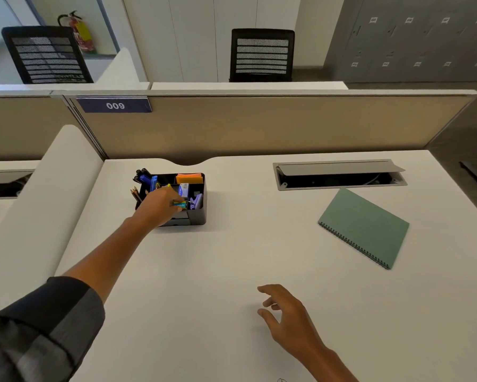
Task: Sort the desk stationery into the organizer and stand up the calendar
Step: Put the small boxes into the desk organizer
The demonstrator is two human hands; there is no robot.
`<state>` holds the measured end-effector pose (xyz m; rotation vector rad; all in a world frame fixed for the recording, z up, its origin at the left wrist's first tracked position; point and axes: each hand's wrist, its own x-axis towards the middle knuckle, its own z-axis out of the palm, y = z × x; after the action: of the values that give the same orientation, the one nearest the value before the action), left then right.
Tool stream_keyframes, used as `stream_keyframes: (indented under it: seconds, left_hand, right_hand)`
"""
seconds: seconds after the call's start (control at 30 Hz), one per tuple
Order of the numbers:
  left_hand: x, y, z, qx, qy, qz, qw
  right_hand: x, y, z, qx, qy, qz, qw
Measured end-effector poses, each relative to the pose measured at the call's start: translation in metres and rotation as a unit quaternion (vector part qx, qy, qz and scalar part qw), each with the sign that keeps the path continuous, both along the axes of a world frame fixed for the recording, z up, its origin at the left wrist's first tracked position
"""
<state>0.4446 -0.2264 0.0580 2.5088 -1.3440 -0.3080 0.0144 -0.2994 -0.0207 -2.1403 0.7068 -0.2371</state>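
**Left hand placing a small green item in the desk organizer**

Seen from a head-worn camera looking down on a white counter (204, 271). The left hand (160, 204) reaches forward over a black plastic compartmented organizer (198, 216) near the far left of the counter, its fingers pinching a small green box-like item (180, 205) just above the organizer's front compartments. What the item is cannot be told.

The organizer already holds dark markers and a blue pen (153, 181) upright at its back left, brown pencils (135, 194) at its left edge, an orange pad of sticky notes (189, 178) at the back, a small blue-and-white box (183, 189) in the middle, and a purple clip-like object (196, 202) at the front right.

The right hand (287, 312) hovers low over the near part of the counter, fingers loosely spread and holding nothing.

A green spiral-bound calendar (365, 227) lies flat on the counter at the right, well apart from the organizer, just in front of an open grey cable hatch (339, 175).
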Motion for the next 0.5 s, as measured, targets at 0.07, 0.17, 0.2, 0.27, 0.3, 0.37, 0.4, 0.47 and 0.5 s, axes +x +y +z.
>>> stream_keyframes:
  seconds: [0.07,0.17,0.2,0.27,0.3,0.37,0.4,0.47,0.5]
  left_hand:
    - [-0.002,-0.002,0.000,0.000,0.007,-0.011,1.000]
    - [-0.006,-0.002,0.000,0.002,0.010,-0.007,1.000]
    - [-0.006,-0.001,0.001,0.002,0.009,-0.007,1.000]
    - [-0.007,0.001,0.002,0.006,0.004,-0.011,1.000]
    - [-0.008,0.002,0.003,0.009,0.001,-0.013,1.000]
    - [-0.010,0.004,0.005,0.013,-0.008,-0.018,1.000]
    - [-0.010,0.005,0.006,0.012,-0.012,-0.022,1.000]
    - [-0.011,0.007,0.008,0.002,-0.013,-0.020,1.000]
    - [-0.012,0.009,0.009,-0.003,-0.011,-0.014,1.000]
  right_hand:
    - [0.000,-0.001,0.000,-0.005,-0.004,0.000,1.000]
    - [-0.003,-0.003,0.001,-0.013,-0.009,-0.002,1.000]
    - [-0.005,-0.004,0.001,-0.016,-0.009,-0.004,1.000]
    - [-0.007,-0.006,0.001,-0.019,-0.011,-0.007,1.000]
    - [-0.009,-0.007,0.001,-0.019,-0.011,-0.008,1.000]
    - [-0.012,-0.010,0.002,-0.022,-0.010,-0.015,1.000]
    - [-0.014,-0.012,0.003,-0.022,-0.010,-0.020,1.000]
    - [-0.019,-0.016,0.005,-0.022,-0.011,-0.033,0.999]
    - [-0.022,-0.018,0.007,-0.022,-0.011,-0.043,0.999]
